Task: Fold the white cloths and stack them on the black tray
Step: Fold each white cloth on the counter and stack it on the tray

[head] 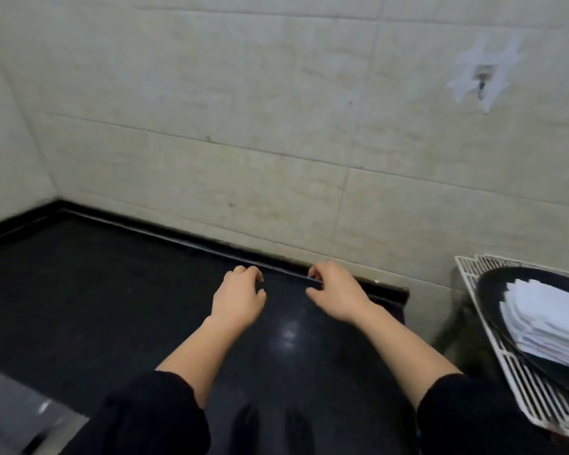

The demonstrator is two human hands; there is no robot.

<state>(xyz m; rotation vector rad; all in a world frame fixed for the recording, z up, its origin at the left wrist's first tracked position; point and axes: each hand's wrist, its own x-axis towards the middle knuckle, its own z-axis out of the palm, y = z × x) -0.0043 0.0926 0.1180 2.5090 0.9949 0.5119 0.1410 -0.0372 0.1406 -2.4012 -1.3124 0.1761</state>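
A stack of folded white cloths (546,323) lies on the black tray (493,284) at the right edge of the view. My left hand (239,297) and my right hand (335,293) hover side by side over the back of the black counter (112,290), near the wall. The fingers of both hands are loosely curled downward and hold nothing. No loose cloth shows on the counter. Black sleeves cover both forearms up to the elbows.
The tray sits on a white wire rack (513,379) to the right of the counter. A tiled wall (276,126) rises right behind the counter, with a taped patch (483,77) at upper right. A grey surface (14,415) shows at lower left.
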